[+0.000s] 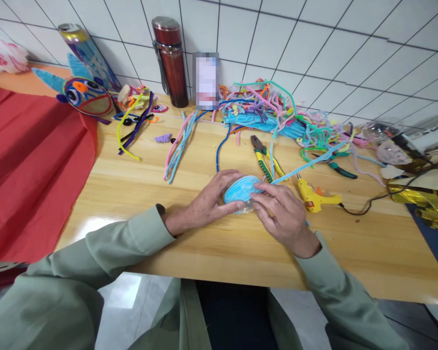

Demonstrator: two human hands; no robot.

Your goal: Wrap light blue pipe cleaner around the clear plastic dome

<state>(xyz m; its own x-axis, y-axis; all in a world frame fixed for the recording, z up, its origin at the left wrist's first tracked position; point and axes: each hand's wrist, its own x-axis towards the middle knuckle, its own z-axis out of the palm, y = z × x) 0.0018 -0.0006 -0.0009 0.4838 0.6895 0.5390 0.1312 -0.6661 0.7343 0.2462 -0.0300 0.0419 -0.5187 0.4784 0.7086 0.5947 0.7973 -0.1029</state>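
Observation:
My left hand is closed around the side of a round piece covered in coiled light-blue pipe cleaner, with a clear part showing below it. My right hand pinches a light-blue pipe cleaner at the piece's right edge. The strand's free end stretches up and right over the table. Just beyond my hands lie pliers with yellow-green handles. A yellow glue gun rests to the right of my right hand.
Against the tiled wall stand a red thermos, a phone and a heap of coloured pipe cleaners. A finished-looking blue animal face leans at left beside a can. Red cloth covers the left side. The glue gun's cord runs right.

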